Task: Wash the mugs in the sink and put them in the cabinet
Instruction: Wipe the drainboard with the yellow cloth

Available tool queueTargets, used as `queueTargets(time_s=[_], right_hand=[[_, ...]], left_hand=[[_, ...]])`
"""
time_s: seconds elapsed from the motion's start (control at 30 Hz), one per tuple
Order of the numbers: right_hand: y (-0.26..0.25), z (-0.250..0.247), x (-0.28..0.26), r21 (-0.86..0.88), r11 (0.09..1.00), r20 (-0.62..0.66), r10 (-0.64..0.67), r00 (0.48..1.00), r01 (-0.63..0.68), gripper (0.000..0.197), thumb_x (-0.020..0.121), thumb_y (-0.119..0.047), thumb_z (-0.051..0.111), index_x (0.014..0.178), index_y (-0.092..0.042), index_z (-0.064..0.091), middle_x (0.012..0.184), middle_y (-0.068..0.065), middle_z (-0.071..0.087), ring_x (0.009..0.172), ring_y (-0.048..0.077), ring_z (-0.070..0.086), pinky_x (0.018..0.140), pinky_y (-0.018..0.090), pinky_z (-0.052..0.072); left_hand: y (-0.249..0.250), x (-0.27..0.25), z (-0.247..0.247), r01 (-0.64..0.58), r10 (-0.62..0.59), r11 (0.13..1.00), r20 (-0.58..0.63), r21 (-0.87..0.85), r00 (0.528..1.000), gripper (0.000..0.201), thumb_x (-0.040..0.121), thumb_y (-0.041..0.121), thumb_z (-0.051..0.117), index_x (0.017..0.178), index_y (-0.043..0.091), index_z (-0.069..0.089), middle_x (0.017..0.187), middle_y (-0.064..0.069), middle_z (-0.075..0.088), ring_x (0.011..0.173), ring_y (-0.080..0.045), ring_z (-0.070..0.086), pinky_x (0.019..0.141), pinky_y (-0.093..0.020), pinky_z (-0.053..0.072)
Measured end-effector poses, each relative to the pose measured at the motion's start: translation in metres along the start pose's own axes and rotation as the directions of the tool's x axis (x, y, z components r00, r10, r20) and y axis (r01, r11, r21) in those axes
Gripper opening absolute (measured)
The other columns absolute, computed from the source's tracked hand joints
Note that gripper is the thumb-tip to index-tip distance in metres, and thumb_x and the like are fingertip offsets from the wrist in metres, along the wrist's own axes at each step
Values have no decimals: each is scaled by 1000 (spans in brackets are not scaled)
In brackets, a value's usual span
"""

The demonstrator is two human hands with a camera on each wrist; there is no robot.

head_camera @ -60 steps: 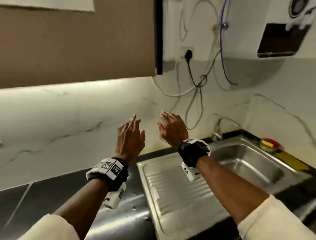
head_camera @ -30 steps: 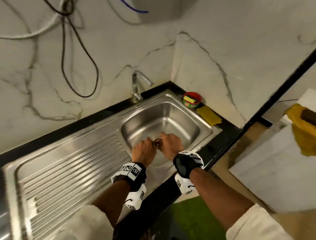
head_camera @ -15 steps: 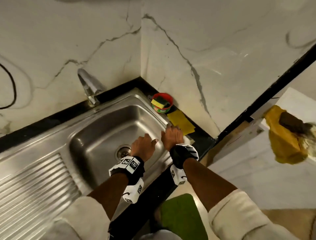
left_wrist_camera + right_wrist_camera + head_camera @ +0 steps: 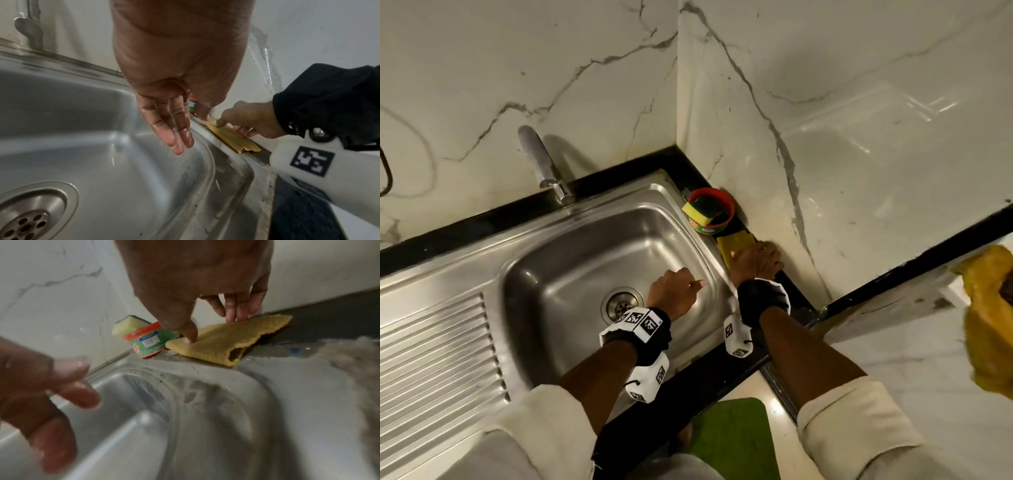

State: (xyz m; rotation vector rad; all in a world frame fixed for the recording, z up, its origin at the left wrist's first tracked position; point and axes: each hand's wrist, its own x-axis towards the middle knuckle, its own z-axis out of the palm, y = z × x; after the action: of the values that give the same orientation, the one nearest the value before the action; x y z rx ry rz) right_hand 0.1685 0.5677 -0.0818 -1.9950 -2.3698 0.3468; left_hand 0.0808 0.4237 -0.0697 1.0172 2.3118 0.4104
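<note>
No mug shows in any view. The steel sink (image 4: 585, 260) is bare down to its drain (image 4: 622, 305). My left hand (image 4: 676, 294) hovers over the right side of the basin, its wet fingers (image 4: 170, 129) straight and holding nothing. My right hand (image 4: 756, 262) is down on a folded yellow cloth (image 4: 734, 243) that lies on the black ledge right of the sink. In the right wrist view its thumb presses the near corner of the cloth (image 4: 224, 344), and its fingers curl onto the far edge, pinching it.
A red-rimmed green tub (image 4: 710, 212) holding a yellow-green sponge stands in the corner just beyond the cloth. The tap (image 4: 541, 161) rises at the back left, with the ribbed drainboard (image 4: 431, 342) to the left. Marble walls close the back and right. A green mat (image 4: 732, 438) lies on the floor.
My view swung from the wall cabinet down to the sink. Both hands dropped into the basin, then my right hand moved right onto the yellow cloth while the left stayed over the basin.
</note>
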Motion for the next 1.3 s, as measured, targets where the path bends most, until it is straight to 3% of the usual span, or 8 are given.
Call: queueTargets(time_s=[0.27,0.4,0.57,0.8,0.97,1.1,1.2,1.3], right_hand=[[-9,-5,-5,217,967,-114,-110,987,133,48,95,-28,51,136,-4,46,136,23,48,123,39,47,96,48,38],[-44,-9,-43,448,775,-226,-386,895,447,33,98,-17,47,127,-2,49,105,20,64,91,38,62,66,32,35],[-108,-2,-101,645,612,-106,-522,847,458,23,100,-17,43,117,-3,47,91,26,65,87,43,61,66,38,37],[-215,32,-210,732,533,136,-725,675,425,27,96,-24,54,110,-3,49,102,23,64,100,40,59,80,41,42],[-286,43,-298,776,441,157,-828,539,451,29,92,-19,61,117,-7,52,104,14,67,97,31,63,82,36,46],[-327,48,-346,790,492,194,-766,613,365,30,83,-22,73,108,-11,62,98,7,71,90,24,66,80,31,51],[-339,50,-364,711,480,-32,-708,706,514,23,75,-10,70,97,-10,65,94,10,71,87,29,66,76,35,50],[-348,62,-386,521,472,-159,-765,624,711,21,76,-9,67,96,-7,63,104,13,62,89,34,61,74,38,47]], left_hand=[[-11,0,1,-3,0,986,-18,-165,1000,43,91,63,44,96,24,62,91,2,73,84,-24,69,82,-42,55],[-31,-8,-15,26,-97,943,-199,-333,975,52,98,58,38,110,13,59,107,-11,71,99,-35,64,85,-41,51],[-79,-27,-48,126,-293,812,-211,-569,933,50,100,49,43,90,4,63,87,-16,72,77,-30,69,72,-41,56],[-203,-115,-104,125,-558,731,-482,-671,675,11,91,21,63,102,17,65,82,1,70,66,-13,65,60,-19,52],[-289,-176,-143,155,-565,805,-660,-572,496,19,95,33,59,108,18,60,93,-2,73,83,-25,68,73,-39,55],[-343,-201,-166,231,-581,802,-631,-550,515,33,99,42,51,112,13,60,103,-6,73,93,-29,66,79,-41,52],[-382,-208,-172,262,-524,836,-562,-482,640,37,99,45,48,112,13,62,104,-6,73,94,-29,67,80,-41,54],[-413,-217,-170,245,-394,909,-501,-337,770,30,97,44,53,109,18,62,102,-3,73,92,-25,68,78,-41,56]])
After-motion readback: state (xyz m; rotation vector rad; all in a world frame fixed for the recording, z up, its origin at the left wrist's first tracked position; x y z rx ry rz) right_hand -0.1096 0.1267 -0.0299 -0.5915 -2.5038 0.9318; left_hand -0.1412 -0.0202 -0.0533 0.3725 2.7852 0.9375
